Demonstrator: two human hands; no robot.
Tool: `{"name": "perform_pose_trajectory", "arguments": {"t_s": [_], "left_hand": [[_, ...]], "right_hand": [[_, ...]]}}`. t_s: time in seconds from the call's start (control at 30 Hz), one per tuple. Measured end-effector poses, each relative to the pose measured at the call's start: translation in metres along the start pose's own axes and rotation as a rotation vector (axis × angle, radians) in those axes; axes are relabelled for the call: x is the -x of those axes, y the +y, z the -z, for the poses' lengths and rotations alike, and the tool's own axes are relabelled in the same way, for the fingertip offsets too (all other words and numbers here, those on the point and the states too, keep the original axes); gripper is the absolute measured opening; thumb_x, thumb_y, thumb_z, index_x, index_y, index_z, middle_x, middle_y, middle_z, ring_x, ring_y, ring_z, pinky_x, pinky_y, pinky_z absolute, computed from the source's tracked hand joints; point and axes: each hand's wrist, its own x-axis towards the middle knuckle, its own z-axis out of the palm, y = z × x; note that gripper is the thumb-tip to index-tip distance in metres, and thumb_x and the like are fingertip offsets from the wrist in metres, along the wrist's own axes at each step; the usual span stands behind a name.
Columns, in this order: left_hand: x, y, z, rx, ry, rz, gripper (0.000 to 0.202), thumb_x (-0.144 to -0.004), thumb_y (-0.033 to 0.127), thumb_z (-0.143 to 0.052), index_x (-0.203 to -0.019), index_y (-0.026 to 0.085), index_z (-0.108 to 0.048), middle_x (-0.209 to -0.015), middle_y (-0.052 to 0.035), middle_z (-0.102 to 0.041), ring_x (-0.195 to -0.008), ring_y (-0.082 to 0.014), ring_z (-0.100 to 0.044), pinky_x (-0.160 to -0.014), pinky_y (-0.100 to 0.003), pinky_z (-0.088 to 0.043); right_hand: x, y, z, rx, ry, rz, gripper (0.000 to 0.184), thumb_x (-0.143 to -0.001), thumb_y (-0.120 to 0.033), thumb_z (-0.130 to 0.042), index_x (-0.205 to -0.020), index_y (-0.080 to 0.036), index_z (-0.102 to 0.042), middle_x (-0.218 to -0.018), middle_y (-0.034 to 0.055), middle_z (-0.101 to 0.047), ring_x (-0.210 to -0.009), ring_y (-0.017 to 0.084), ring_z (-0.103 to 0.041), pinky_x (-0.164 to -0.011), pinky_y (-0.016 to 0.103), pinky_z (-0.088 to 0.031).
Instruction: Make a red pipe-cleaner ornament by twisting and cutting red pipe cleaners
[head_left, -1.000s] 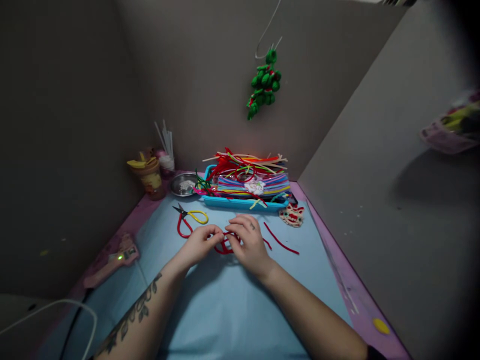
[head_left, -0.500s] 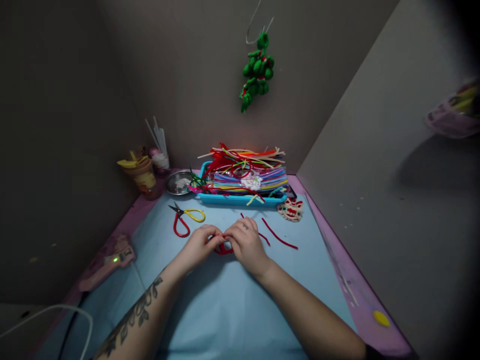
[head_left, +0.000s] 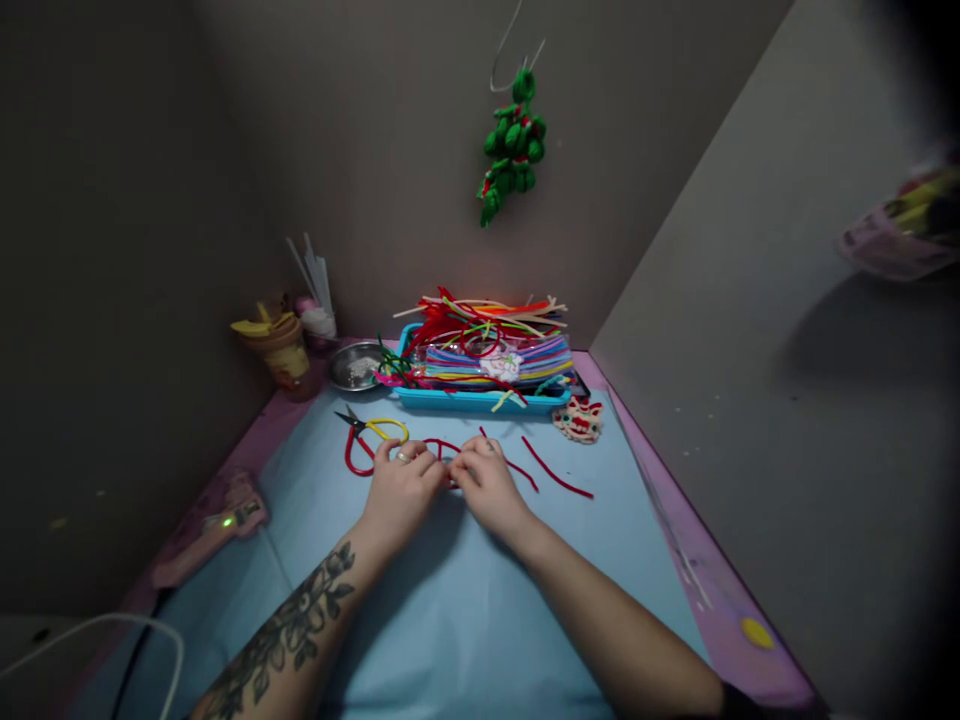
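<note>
Between my hands is a bent red pipe cleaner [head_left: 441,443], partly covered by my fingers. My left hand [head_left: 403,487] is closed, pinching it from the left, with the back of the hand turned up. From the other side my right hand [head_left: 487,485] pinches it too, fingertips close to those of the left. Two loose red pipe cleaners lie right of my hands; the farther one [head_left: 556,470] is in full view, and my right hand partly covers the nearer one [head_left: 523,473]. Scissors [head_left: 362,432] with one red and one yellow handle lie open just beyond my left hand.
A blue tray [head_left: 480,402] piled with colourful pipe cleaners stands at the back, beside a metal bowl [head_left: 352,367] and a lion-face piece [head_left: 580,420]. A pink glue gun [head_left: 217,530] with a lit green light lies left. A green ornament [head_left: 514,145] hangs on the wall.
My left hand has rolled over, its back now facing up, and moved nearer the scissors. The red pipe cleaner's loop has turned from the near side of my fingers to the far side.
</note>
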Motion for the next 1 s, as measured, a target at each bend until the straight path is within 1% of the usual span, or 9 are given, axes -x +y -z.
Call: {"name": "perform_pose_trajectory", "arguments": {"t_s": [0.1,0.2,0.37,0.47,0.57,0.67,0.83,0.93,1.0], "left_hand": [[0.000,0.003,0.001,-0.023,-0.017,-0.092,0.013,-0.086,0.014,-0.057,-0.084,0.022,-0.067,-0.078,-0.0026,-0.069,-0.095,-0.0249,-0.058,-0.093,-0.050,-0.030],[-0.002,0.002,0.001,0.081,-0.100,-0.030,0.014,-0.086,0.017,-0.057,-0.078,0.022,-0.067,-0.076,-0.0033,-0.069,-0.092,-0.0248,-0.058,-0.090,-0.048,-0.032],[-0.006,-0.010,0.001,0.572,-0.283,0.275,0.023,-0.085,0.029,-0.053,-0.069,0.018,-0.064,-0.071,-0.0038,-0.066,-0.076,-0.0197,-0.056,-0.072,-0.031,-0.040],[-0.005,-0.017,0.002,0.921,-0.388,0.426,0.028,-0.082,0.039,-0.053,-0.067,0.016,-0.060,-0.064,0.0000,-0.060,-0.063,-0.0148,-0.052,-0.061,-0.025,-0.038],[-0.003,-0.019,0.000,1.134,-0.456,0.507,0.032,-0.078,0.045,-0.057,-0.066,0.015,-0.057,-0.058,0.0032,-0.053,-0.056,-0.0113,-0.045,-0.056,-0.023,-0.035],[-0.001,-0.020,-0.005,1.242,-0.490,0.535,0.033,-0.076,0.046,-0.060,-0.066,0.015,-0.055,-0.057,0.0044,-0.050,-0.054,-0.0100,-0.042,-0.054,-0.022,-0.032],[-0.001,-0.018,-0.008,1.242,-0.493,0.526,0.031,-0.077,0.045,-0.057,-0.069,0.015,-0.056,-0.059,0.0030,-0.051,-0.056,-0.0117,-0.044,-0.056,-0.024,-0.035],[-0.003,-0.013,-0.003,1.026,-0.396,0.444,0.023,-0.079,0.036,-0.055,-0.070,0.016,-0.060,-0.066,-0.0007,-0.059,-0.065,-0.0151,-0.050,-0.063,-0.026,-0.039],[-0.005,-0.009,0.001,0.808,-0.301,0.328,0.020,-0.082,0.030,-0.053,-0.070,0.017,-0.063,-0.072,-0.0031,-0.064,-0.074,-0.0179,-0.053,-0.073,-0.030,-0.040]], "right_hand": [[-0.006,0.009,0.004,-0.106,-0.163,-0.064,0.022,-0.081,-0.008,-0.056,-0.062,-0.018,-0.061,-0.085,0.0025,-0.052,-0.086,0.018,-0.050,-0.082,0.033,-0.040],[-0.007,0.013,0.011,-0.170,-0.248,-0.028,0.019,-0.079,-0.008,-0.059,-0.063,-0.018,-0.062,-0.090,0.0027,-0.052,-0.090,0.017,-0.053,-0.086,0.033,-0.042],[0.001,-0.001,0.018,-0.042,-0.101,0.105,0.012,-0.080,-0.013,-0.062,-0.081,-0.022,-0.069,-0.105,0.0055,-0.057,-0.108,0.022,-0.050,-0.096,0.040,-0.039],[0.007,-0.009,0.019,0.101,-0.019,0.238,0.016,-0.083,-0.013,-0.060,-0.089,-0.025,-0.068,-0.102,0.0042,-0.061,-0.108,0.023,-0.049,-0.106,0.051,-0.027],[0.010,-0.010,0.019,0.218,0.019,0.345,0.017,-0.085,-0.013,-0.058,-0.089,-0.027,-0.066,-0.094,0.0022,-0.065,-0.108,0.023,-0.049,-0.111,0.058,-0.010],[0.012,-0.007,0.018,0.273,0.049,0.406,0.019,-0.085,-0.012,-0.056,-0.089,-0.028,-0.066,-0.090,0.0010,-0.066,-0.106,0.023,-0.049,-0.112,0.057,-0.005],[0.013,-0.007,0.016,0.265,0.074,0.433,0.019,-0.085,-0.012,-0.051,-0.086,-0.026,-0.064,-0.090,0.0012,-0.066,-0.103,0.022,-0.049,-0.111,0.055,-0.008],[0.011,-0.008,0.015,0.211,0.061,0.379,0.016,-0.086,-0.015,-0.050,-0.082,-0.025,-0.062,-0.089,0.0014,-0.065,-0.101,0.022,-0.049,-0.109,0.053,-0.014],[0.009,-0.007,0.015,0.136,0.031,0.304,0.014,-0.086,-0.016,-0.051,-0.078,-0.023,-0.060,-0.087,0.0015,-0.064,-0.097,0.022,-0.050,-0.103,0.048,-0.025]]}}
